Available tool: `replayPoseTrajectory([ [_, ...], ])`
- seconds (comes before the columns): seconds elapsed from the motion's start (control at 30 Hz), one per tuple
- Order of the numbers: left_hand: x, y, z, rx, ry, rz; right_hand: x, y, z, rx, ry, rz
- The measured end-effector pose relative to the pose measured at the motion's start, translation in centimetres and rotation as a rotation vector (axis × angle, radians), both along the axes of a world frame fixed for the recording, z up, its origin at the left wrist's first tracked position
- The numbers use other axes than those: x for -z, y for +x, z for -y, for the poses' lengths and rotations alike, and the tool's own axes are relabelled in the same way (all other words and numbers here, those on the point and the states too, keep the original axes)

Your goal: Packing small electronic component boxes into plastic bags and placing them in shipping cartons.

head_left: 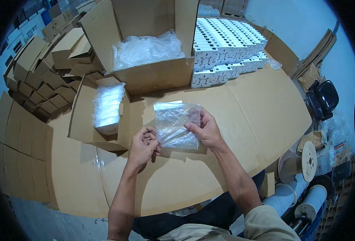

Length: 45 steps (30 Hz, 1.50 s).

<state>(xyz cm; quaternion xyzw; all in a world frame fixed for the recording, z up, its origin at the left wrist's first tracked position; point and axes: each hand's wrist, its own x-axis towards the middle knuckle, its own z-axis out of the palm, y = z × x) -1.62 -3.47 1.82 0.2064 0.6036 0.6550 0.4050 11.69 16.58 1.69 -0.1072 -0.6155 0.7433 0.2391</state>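
Note:
Above the cardboard-covered table I hold a clear, crinkled plastic bag point(176, 126), roughly square and shiny. My right hand point(207, 130) grips its right side, with the thumb on top and the fingers behind. At its lower left corner, my left hand point(143, 148) is closed with curled fingers pinching the edge. A thin white strip shows along the bag's top; what it belongs to is hidden. To the left of my hands stands an open cardboard box point(123, 134). It holds a row of items in clear plastic wrapping point(107, 106).
Behind lies a large open carton point(157, 78) with a heap of clear plastic bags point(149, 50). Stacked white printed boxes point(205, 58) fill the back right. Brown cartons point(28, 156) pile up at left. A black chair point(324, 98) and cable spools point(308, 160) stand right of the table point(258, 116).

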Motion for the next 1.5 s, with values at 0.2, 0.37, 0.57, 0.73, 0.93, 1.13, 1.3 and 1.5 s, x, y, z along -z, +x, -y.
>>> replayPoseTrajectory([
  [0.2, 0.1, 0.6, 0.3, -0.304, 0.065, -0.898, -0.3, 0.7, -0.6, -0.087, -0.213, -0.025],
  [0.37, -0.8, 0.5, 0.2, -0.21, 0.214, -1.528, -0.7, 0.7, 0.6, -0.255, -0.284, 0.073],
  [0.57, -0.2, 0.3, 0.3, -0.265, 0.314, -1.269, -0.4, 0.7, -1.1, -0.158, -0.22, 0.169],
  [0.73, 0.1, 1.4, -1.0, -0.434, 0.059, -0.415, 0.6, 0.3, -0.2, 0.048, 0.106, -0.172],
  [0.93, 0.4, 2.7, -1.5, -0.364, 0.056, -0.442, 0.8, -0.5, 3.0, 0.037, 0.196, 0.059],
  [1.13, 0.2, 3.1, -1.5, -0.175, -0.005, -0.431, 1.1, -0.5, 1.3, 0.166, -0.004, 0.059],
  [1.3, 0.6, 2.9, -1.6, -0.237, 0.063, -0.463, 0.7, -0.6, 0.9, 0.205, -0.24, -0.09],
  [1.5, 1.2, 2.1, -1.9, -0.342, 0.225, -0.345, 0.7, -0.8, 1.5, 0.192, 0.054, -0.056],
])
